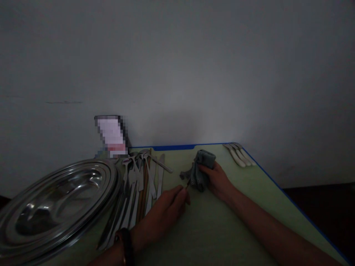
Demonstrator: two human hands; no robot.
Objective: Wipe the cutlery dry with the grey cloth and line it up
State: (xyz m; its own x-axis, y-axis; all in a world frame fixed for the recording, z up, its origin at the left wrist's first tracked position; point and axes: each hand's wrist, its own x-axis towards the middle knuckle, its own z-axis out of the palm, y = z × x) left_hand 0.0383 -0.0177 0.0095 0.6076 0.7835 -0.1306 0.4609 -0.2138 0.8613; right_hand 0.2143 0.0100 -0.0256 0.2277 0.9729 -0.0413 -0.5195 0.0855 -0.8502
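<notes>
My right hand (219, 181) is closed around a bunched grey cloth (206, 159), held above the table. Lower and to the left, my left hand (170, 205) is closed in a pinch. A thin dark piece (188, 184) shows between its fingertips and the cloth; it looks like part of a utensil, but the cloth and fingers hide its kind. Left of this hand lies a loose spread of metal cutlery, with spoons (145, 153), a table knife (161, 173) and brown chopsticks (143, 195) among it. My left forearm covers the near end of the spread.
Stacked oval steel trays (111, 173) stand at the left. Behind the cutlery a phone (112, 133) with a blurred screen leans near the wall (194, 74). Several pale-handled forks (240, 157) lie at the table's far right corner. A blue edge (174, 147) borders the green table (238, 229).
</notes>
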